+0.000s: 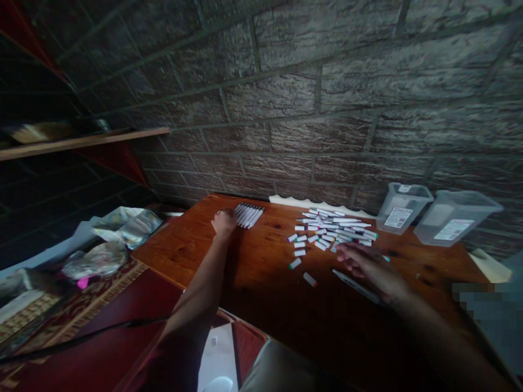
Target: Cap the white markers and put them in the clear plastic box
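My left hand is closed at the left end of a neat row of white markers; its fingertips, and anything in them, are hidden. My right hand hovers at the near right side of a heap of loose white markers, fingers apart and slightly bent, with nothing visible in them. A single marker lies on the table below that hand. Several short white caps with coloured ends lie left of and in front of the heap, among them a green-ended cap and an orange-ended cap.
Two clear plastic containers with labels stand at the back right of the wooden table. A wavy white strip runs along the brick wall behind the heap. Plastic bags lie at left, below a wooden shelf.
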A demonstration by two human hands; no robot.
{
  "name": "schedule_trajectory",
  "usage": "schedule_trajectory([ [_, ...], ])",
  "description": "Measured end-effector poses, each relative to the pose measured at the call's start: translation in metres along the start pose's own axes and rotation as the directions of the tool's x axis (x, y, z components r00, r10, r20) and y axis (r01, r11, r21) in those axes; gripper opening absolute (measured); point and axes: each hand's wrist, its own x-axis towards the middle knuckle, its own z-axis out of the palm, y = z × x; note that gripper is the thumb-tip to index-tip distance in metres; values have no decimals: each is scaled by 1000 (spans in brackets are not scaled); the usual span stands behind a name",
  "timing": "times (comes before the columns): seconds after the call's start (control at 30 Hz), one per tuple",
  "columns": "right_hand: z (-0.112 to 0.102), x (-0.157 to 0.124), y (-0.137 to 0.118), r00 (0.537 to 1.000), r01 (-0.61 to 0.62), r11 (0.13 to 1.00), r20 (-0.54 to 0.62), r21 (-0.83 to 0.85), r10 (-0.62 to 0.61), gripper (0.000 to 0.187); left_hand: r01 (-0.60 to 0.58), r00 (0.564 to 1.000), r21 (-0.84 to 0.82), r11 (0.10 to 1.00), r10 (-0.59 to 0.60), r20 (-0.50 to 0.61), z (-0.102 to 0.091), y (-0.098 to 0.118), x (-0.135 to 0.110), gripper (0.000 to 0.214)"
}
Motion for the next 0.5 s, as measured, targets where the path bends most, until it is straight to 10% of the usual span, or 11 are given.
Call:
schedule_trajectory([
  [0.5, 3, -2, -3, 999, -33, 998, -21, -51, 32, 37, -9, 998, 8, 1000, 9, 59, 8, 1, 3, 41],
])
